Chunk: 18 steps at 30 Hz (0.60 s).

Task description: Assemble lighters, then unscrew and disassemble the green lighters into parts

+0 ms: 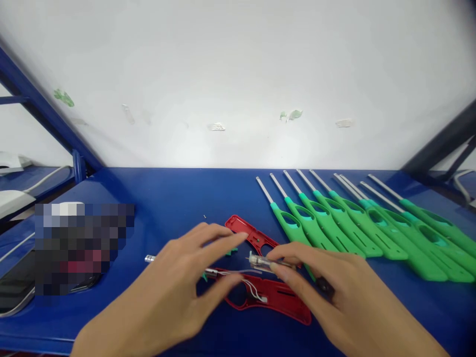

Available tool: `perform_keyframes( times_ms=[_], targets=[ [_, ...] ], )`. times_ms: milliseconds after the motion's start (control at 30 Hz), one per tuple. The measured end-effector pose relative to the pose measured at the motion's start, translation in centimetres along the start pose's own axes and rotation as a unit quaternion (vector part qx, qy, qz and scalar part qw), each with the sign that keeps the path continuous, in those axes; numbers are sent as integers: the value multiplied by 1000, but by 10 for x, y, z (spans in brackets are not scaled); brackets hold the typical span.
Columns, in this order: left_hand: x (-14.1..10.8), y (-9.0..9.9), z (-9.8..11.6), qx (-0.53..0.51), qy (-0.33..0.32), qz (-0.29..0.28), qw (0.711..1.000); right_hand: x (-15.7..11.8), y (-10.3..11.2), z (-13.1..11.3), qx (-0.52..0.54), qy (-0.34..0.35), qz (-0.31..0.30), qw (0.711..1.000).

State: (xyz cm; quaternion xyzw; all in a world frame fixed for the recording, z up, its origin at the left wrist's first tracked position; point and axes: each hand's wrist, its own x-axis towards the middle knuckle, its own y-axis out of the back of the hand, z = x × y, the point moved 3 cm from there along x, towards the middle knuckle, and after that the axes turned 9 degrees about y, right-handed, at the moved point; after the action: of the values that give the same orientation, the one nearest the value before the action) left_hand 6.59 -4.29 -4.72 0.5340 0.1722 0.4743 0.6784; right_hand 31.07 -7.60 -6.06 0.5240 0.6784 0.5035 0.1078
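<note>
My left hand (pixel 174 277) is held with its thumb and index finger apart, over an opened lighter. Between the thumb and fingertips of my right hand (pixel 327 292) is a clear plastic lighter tank (pixel 260 262) with a metal valve end pointing left. A dark rounded object (pixel 325 286) shows under the right palm; its kind is hidden. Below lies a red lighter shell half (pixel 286 302) with white wires (pixel 253 290) and a thin clear tube over it. The other red shell half (pixel 245 230) lies behind. A metal lighter tube (pixel 149 258) sticks out past my left hand, which partly covers it.
Several green long-necked lighters (pixel 327 223) lie in a row on the right of the blue table (pixel 178 193). A small teal part (pixel 231 252) and a tiny metal piece (pixel 204 216) lie near the shells. At left are a phone (pixel 17 282) and a blurred-out area. A white wall stands behind.
</note>
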Motion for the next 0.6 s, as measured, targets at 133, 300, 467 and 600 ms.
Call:
perform_keyframes(
  times_ms=[133,300,467,600],
  targets=[
    [-1,-3,23,-58,-86,-5,995,3,-2,-7,29,25,14,999],
    [6,6,-1,16,-76,62,995,4,7,-4,-28,20,59,998],
    [11,9,-37,254,11,100,962,0,16,1,-84,25,61,994],
    [12,0,-43,284,39,67,956,-9,13,3,-109,32,30,993]
  ],
)
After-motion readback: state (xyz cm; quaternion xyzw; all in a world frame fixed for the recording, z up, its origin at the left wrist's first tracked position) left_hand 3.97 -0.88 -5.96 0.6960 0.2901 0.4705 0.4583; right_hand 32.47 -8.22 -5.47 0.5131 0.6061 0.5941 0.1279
